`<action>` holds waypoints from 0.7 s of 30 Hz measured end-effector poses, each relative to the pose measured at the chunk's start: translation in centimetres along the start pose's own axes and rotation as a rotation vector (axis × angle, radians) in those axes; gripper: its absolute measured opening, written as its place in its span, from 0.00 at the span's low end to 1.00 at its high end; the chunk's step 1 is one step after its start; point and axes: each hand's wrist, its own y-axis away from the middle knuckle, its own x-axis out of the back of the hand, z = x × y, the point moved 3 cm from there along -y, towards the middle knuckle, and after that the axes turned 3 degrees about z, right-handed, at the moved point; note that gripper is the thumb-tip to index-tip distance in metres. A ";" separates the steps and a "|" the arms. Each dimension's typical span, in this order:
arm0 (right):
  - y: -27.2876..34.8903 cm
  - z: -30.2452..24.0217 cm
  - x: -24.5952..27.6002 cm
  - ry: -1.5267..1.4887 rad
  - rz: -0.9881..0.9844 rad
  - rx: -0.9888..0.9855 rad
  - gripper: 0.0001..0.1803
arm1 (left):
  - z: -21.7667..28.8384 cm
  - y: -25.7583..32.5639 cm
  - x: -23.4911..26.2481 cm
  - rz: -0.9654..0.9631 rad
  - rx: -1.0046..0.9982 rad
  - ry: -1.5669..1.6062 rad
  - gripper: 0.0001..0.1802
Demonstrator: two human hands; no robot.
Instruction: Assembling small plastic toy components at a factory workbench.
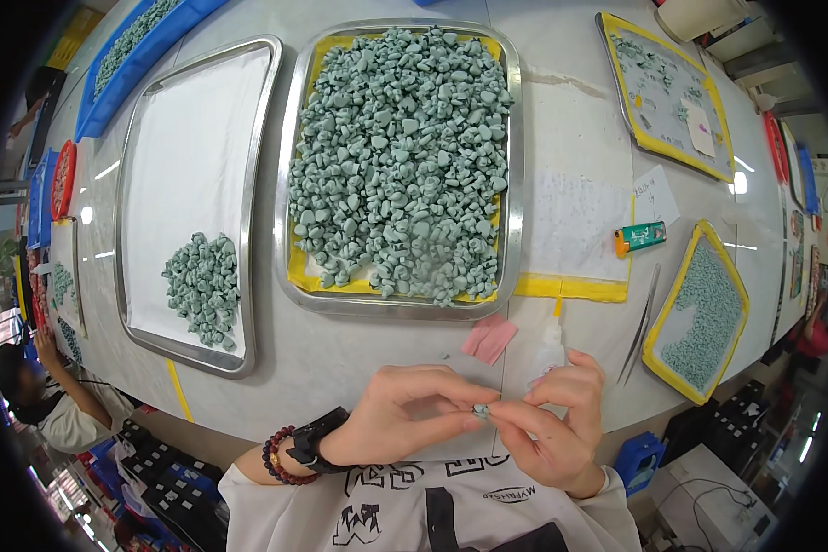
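Note:
Close to my body, at the table's near edge, my left hand (414,409) pinches a small grey-green piece (480,410) between thumb and fingertips. The fingertips of my right hand (557,428) close on the same piece from the other side. Whether a second tiny part is between them, I cannot tell. Just beyond my right hand is a white bottle (550,348) with a thin yellow nozzle, partly hidden by the fingers. Two pink scraps (489,339) lie beyond my hands. A metal tray (283,267) heaped with similar grey-green pieces stands ahead.
A white-lined tray (193,156) at left holds a smaller pile. Tweezers (639,327), a green lighter (640,237) and a yellow-edged tray (653,354) of small pieces are on the right. Another yellow-edged tray (667,138) lies far right, a blue bin (124,69) far left. Someone (60,391) works at left.

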 end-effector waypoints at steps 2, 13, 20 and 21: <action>0.2 -0.1 -0.2 0.017 0.005 0.003 0.14 | 0.0 0.1 0.0 0.013 -0.009 -0.017 0.15; 1.0 -1.6 -1.1 0.275 -0.008 0.062 0.22 | -0.3 0.1 0.0 0.176 0.000 0.154 0.14; 0.4 -0.1 -0.1 -0.194 0.079 -0.151 0.15 | 0.0 0.4 -0.5 0.058 0.010 0.314 0.13; 0.2 0.0 -0.1 -0.195 0.080 -0.151 0.15 | 0.0 0.4 -0.5 0.053 -0.001 0.289 0.13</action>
